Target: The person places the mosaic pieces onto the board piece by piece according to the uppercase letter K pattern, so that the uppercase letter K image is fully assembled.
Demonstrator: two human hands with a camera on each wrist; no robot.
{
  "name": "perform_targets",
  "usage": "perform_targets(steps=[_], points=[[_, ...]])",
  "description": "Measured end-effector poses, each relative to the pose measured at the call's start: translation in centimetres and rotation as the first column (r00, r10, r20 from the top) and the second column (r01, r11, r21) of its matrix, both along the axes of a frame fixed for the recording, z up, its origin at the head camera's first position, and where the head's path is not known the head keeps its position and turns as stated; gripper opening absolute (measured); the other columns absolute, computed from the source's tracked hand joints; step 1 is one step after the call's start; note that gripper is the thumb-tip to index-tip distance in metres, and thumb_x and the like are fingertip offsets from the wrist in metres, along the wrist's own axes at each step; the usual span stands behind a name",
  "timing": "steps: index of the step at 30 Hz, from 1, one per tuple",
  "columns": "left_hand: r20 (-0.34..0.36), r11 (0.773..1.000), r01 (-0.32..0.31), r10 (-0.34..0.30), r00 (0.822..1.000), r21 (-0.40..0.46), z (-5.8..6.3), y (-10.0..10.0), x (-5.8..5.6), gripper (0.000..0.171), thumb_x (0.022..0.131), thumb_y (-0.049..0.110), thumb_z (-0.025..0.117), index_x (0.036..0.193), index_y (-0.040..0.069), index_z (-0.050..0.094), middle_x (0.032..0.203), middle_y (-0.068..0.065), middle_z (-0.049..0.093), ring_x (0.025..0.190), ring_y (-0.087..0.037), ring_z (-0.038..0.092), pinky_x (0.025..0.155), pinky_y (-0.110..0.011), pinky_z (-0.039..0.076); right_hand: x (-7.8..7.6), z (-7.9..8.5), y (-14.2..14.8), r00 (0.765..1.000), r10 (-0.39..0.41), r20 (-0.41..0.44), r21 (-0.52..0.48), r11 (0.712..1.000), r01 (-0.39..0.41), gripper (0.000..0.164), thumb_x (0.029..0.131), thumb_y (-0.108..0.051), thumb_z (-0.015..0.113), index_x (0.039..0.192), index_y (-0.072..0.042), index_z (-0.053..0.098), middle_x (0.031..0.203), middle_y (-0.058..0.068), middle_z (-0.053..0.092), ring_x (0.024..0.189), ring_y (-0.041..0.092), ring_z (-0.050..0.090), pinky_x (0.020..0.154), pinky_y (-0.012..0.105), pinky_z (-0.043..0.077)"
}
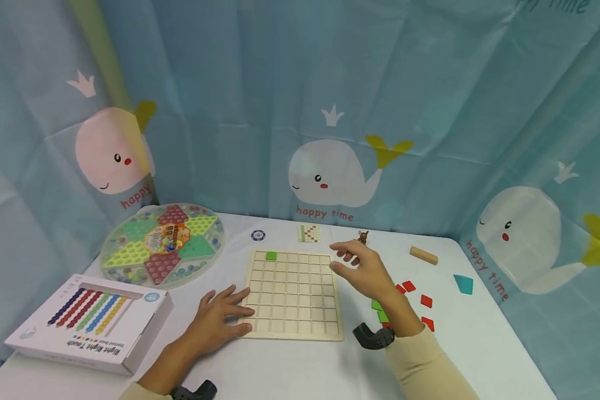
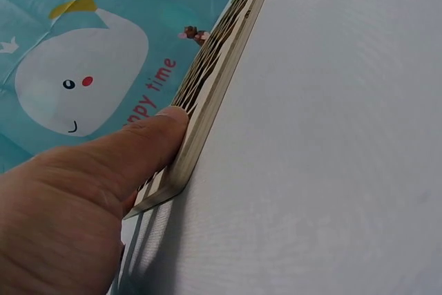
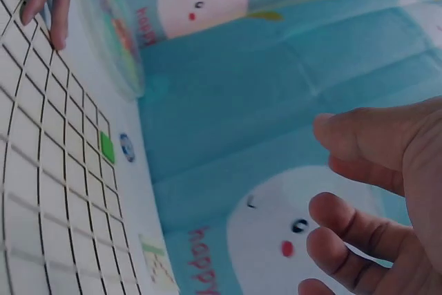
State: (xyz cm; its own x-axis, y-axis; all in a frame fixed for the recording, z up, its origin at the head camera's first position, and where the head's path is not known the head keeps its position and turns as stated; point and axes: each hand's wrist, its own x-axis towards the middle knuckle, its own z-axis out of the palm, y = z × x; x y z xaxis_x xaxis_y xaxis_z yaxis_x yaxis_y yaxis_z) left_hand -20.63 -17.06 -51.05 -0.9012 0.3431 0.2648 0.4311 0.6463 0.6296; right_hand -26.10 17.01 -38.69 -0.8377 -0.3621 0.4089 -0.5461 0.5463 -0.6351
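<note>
A square wooden grid board [image 1: 295, 297] lies flat on the white table, with one green square tile [image 1: 271, 256] in its far row, near the left corner. My left hand [image 1: 221, 319] rests at the board's near left side, fingers spread. In the left wrist view its thumb presses the rim of the board [image 2: 219, 88]. Above the far right corner hovers my right hand [image 1: 364, 272]. Its fingers bend loosely around an empty gap, as the right wrist view of the hand [image 3: 380, 205] shows. Red tiles [image 1: 426, 301] and green tiles [image 1: 376, 305] lie right of the board, partly hidden by the right forearm.
Behind the board are a blue-and-white chip [image 1: 258, 235], a pattern card [image 1: 308, 233] and a small brown figurine [image 1: 363, 237]. A wooden block [image 1: 424, 255] and a teal piece [image 1: 464, 284] lie right. Leftward are a round star-patterned game board [image 1: 190, 269] and a white box [image 1: 150, 328].
</note>
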Motion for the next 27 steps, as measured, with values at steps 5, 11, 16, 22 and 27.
perform_targets(steps=[5, 11, 16, 22, 27], points=[[0.005, 1.0, 0.0, 0.0, 1.0, -0.018, 0.0, 0.2, -0.1, 0.032, 0.076, 0.042, 0.078, 0.1, 0.021, 0.077, 0.137, -0.007, 0.054, 0.134, -0.041, 0.035, 0.103, -0.065, 0.01, 2.5, -0.4, 3.0, 0.997, -0.068, -0.028, 0.028, 0.997, 0.069, 0.033, 0.085, -0.015, 0.075, 0.117, -0.013, 0.068, 0.098, -0.009, 0.061, 0.088, 0.018, 0.054, 0.075, 0.041, 0.049], [0.015, 1.0, -0.015, 0.015, 1.0, -0.023, 0.1, 0.1, 0.1, 0.031, 0.076, 0.04, 0.078, 0.1, 0.021, 0.077, 0.137, -0.006, 0.054, 0.134, -0.04, 0.034, 0.104, -0.064, 0.009, 4.0, -1.0, 5.5, 0.993, -0.072, -0.095, 0.054, 0.996, 0.077, 0.034, 0.082, -0.01, 0.077, 0.115, -0.011, 0.069, 0.098, -0.011, 0.062, 0.087, 0.018, 0.055, 0.073, 0.031, 0.049], [0.021, 1.0, -0.012, 0.012, 1.0, -0.017, 0.0, 0.0, 0.0, 0.032, 0.076, 0.042, 0.078, 0.1, 0.022, 0.077, 0.138, -0.006, 0.054, 0.135, -0.04, 0.033, 0.104, -0.064, 0.009, 5.1, -1.6, 7.7, 0.99, -0.132, -0.055, 0.12, 0.983, 0.137, 0.034, 0.081, -0.015, 0.079, 0.114, -0.014, 0.069, 0.101, -0.013, 0.061, 0.088, 0.014, 0.053, 0.074, 0.035, 0.05], [0.018, 1.0, -0.02, 0.02, 1.0, -0.02, 0.0, 0.0, 0.0, 0.031, 0.076, 0.042, 0.079, 0.101, 0.023, 0.077, 0.138, -0.004, 0.053, 0.135, -0.039, 0.033, 0.104, -0.063, 0.008, 6.2, -2.9, 10.9, 0.982, -0.188, 0.035, 0.173, 0.969, 0.179, 0.036, 0.082, -0.021, 0.079, 0.116, -0.019, 0.069, 0.108, -0.011, 0.061, 0.094, 0.013, 0.051, 0.074, 0.036, 0.045], [0.012, 0.999, -0.017, 0.018, 1.0, -0.027, 0.0, 0.0, 0.0, 0.031, 0.076, 0.041, 0.079, 0.101, 0.022, 0.077, 0.138, -0.005, 0.053, 0.135, -0.039, 0.033, 0.104, -0.063, 0.009, 6.4, -4.4, 13.1, 0.967, -0.216, 0.135, 0.182, 0.965, 0.19, 0.034, 0.083, -0.019, 0.077, 0.116, -0.017, 0.068, 0.113, -0.006, 0.061, 0.101, 0.022, 0.051, 0.075, 0.04, 0.045]])
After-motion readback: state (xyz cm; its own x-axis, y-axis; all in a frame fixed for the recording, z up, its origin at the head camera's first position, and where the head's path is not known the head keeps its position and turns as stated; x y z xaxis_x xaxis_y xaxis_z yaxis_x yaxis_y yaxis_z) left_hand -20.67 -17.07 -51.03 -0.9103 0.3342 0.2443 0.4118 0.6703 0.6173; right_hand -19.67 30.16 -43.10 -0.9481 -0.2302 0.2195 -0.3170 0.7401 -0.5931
